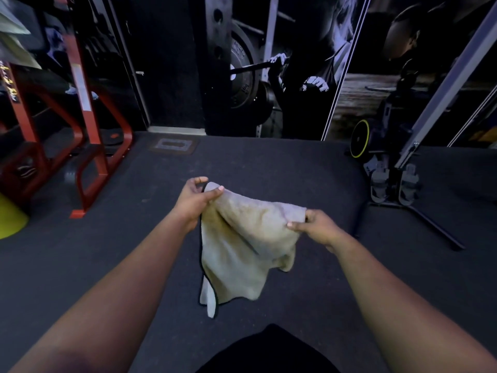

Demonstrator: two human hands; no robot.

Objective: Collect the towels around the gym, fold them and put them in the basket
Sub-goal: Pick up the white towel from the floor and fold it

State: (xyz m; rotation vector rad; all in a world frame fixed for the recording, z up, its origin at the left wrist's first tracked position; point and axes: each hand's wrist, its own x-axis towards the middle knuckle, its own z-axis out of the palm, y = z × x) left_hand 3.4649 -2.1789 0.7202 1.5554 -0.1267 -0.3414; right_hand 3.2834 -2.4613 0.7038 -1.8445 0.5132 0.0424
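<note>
Clothing: a dark garment [269,351] fills the bottom edge, below and nearer than both hands.
Floor: dark speckled rubber floor [107,265] spreads under and all around the hands; nothing lies between the hands and the camera but the bare forearms.
Towel: a beige towel [242,243] with a thin black hem hangs in the air between the two hands, its top edge stretched from one to the other, its loose lower corner dangling below the left hand and above the floor.
Left hand: the left hand [192,201] pinches the towel's upper left corner, thumb on top of the cloth, the other fingers curled behind it.
Right hand: the right hand [317,227] grips the upper right corner, thumb pressed on the near face, fingers tucked behind the fold.
Left of the fingers: a yellow cone [9,219] at the frame edge, then a red steel rack [88,135] further out.
Right of the fingers: a black stand [419,216] on the floor, with a yellow-rimmed wheel [360,142] beyond it.
Beyond the fingers: a wall mural [282,76] of a person with a barbell stands well past the towel.
</note>
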